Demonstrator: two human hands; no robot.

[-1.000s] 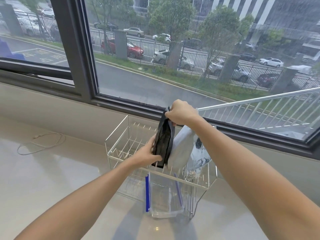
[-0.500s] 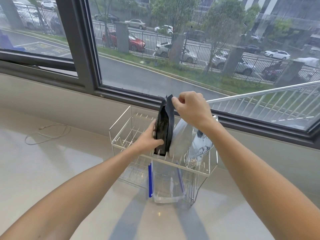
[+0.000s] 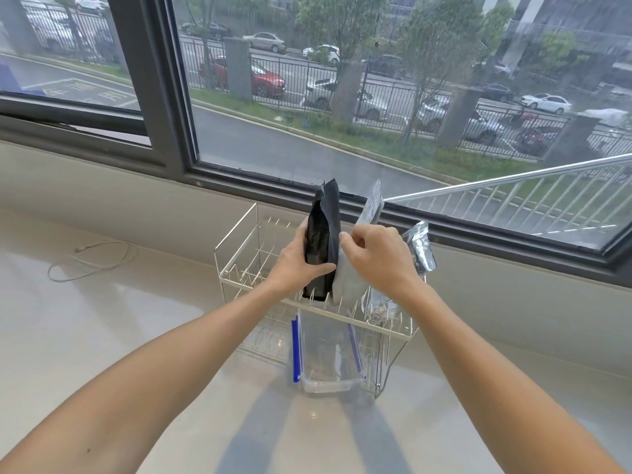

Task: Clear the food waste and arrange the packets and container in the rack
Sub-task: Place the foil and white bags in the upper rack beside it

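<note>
A white wire rack (image 3: pixel 236 248) stands on the pale counter under the window. A black packet (image 3: pixel 323 234) stands upright in its top tier, and my left hand (image 3: pixel 297 265) grips its lower half. My right hand (image 3: pixel 379 258) pinches the grey packet (image 3: pixel 371 206) that leans just right of the black one. Further right a shiny silver packet (image 3: pixel 422 249) leans in the same tier. A clear plastic container (image 3: pixel 328 357) with blue clips sits in the rack's lower tier.
A thin white cable (image 3: pixel 89 261) lies looped on the counter (image 3: pixel 102 336) to the left. The dark window frame (image 3: pixel 164 97) and a low sill wall run right behind the rack.
My right hand left the black packet's top and came down onto the grey packet. My left hand holds the black packet, now set lower between the rack's wires.
</note>
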